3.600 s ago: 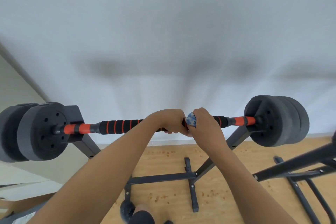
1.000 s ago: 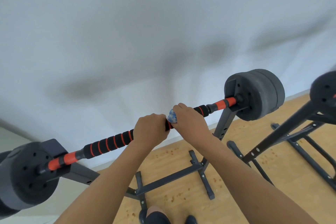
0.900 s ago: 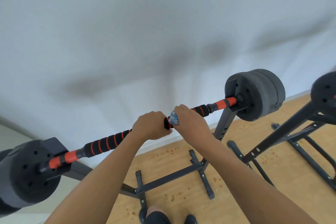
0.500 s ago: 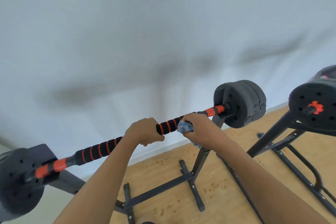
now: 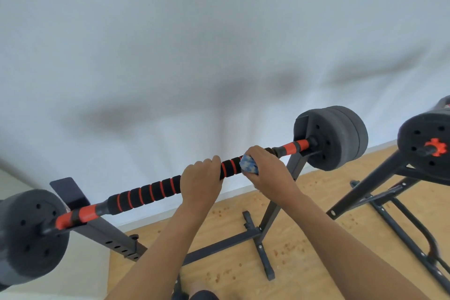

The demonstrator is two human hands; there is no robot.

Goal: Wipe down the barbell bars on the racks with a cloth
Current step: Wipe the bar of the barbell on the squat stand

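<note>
l hand [image 5: 201,179], r hand [image 5: 269,175] in grip

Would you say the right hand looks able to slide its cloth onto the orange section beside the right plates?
Probably yes: the right hand grips the cloth round the bar, and the orange section just beyond lies bare, with nothing between them.

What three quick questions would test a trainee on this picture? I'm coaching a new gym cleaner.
1. True or false: the left hand grips the bar without any cloth.
2. Which hand holds the blue cloth against the bar? A. left hand B. right hand
3. Fill in: the blue cloth lies nearer the ___-side weight plates.
Key: 1 true; 2 B; 3 right.
</note>
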